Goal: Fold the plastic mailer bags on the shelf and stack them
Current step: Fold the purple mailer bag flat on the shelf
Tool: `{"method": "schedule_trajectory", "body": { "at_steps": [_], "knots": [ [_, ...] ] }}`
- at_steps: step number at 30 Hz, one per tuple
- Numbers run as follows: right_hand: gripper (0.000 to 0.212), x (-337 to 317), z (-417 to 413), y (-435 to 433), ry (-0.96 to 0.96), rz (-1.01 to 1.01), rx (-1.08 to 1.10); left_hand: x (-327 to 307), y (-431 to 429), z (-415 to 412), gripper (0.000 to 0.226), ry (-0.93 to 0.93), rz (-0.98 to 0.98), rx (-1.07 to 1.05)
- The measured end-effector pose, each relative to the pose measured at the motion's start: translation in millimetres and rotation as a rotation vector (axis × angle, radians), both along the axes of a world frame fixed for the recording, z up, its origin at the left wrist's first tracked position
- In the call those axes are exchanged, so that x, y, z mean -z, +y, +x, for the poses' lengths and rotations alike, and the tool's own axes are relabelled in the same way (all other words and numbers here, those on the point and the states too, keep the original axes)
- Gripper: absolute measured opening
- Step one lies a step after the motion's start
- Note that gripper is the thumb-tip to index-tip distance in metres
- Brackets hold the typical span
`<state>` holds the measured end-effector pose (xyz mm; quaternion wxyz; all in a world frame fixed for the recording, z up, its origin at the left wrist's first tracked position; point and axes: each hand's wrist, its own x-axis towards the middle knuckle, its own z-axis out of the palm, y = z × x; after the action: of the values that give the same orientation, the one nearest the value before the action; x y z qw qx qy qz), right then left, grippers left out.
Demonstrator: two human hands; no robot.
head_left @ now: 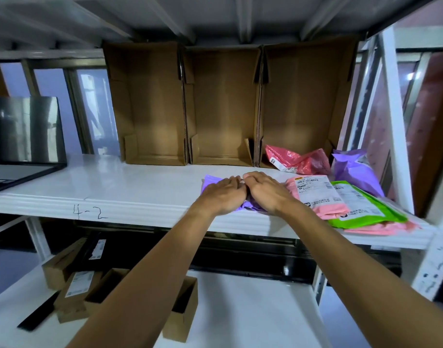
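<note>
A purple mailer bag [210, 180] lies on the white shelf [130, 182], mostly hidden under both my hands. My left hand [221, 194] lies palm down on its left part, fingers flat. My right hand [267, 193] lies palm down on its right part, fingers slightly bent; the two hands touch at the fingertips. To the right lies a stack: a pink mailer [316, 194] with a white label, a green mailer [366, 207] overlapping it, and another pink one [381, 228] beneath. A crumpled red-pink bag [295, 160] and a second purple bag [353, 169] lie behind the stack.
Three brown cardboard bins [223, 106] stand open-fronted at the back of the shelf. A dark laptop-like screen [24, 131] sits at the left. A white upright post [396, 121] bounds the right end. Small cardboard boxes [74, 287] lie on the lower shelf.
</note>
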<state>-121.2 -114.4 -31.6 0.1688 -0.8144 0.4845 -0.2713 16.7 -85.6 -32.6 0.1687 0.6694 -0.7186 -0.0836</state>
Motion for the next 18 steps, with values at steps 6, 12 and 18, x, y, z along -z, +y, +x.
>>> {"method": "schedule_trajectory", "body": {
  "at_steps": [6, 12, 18],
  "knots": [
    [0.050, -2.9, -0.9, 6.2, 0.071, -0.019, -0.036, -1.9, -0.8, -2.2, 0.058, -0.086, 0.019, -0.032],
    [0.045, -2.4, 1.2, 2.2, 0.096, -0.010, -0.035, 0.3, -1.0, 3.5, 0.053, -0.011, 0.036, 0.058],
    [0.048, -3.2, 2.5, 3.2, 0.200, 0.005, -0.026, 0.3, -5.9, 6.5, 0.055, 0.012, 0.069, 0.064]
  ]
}}
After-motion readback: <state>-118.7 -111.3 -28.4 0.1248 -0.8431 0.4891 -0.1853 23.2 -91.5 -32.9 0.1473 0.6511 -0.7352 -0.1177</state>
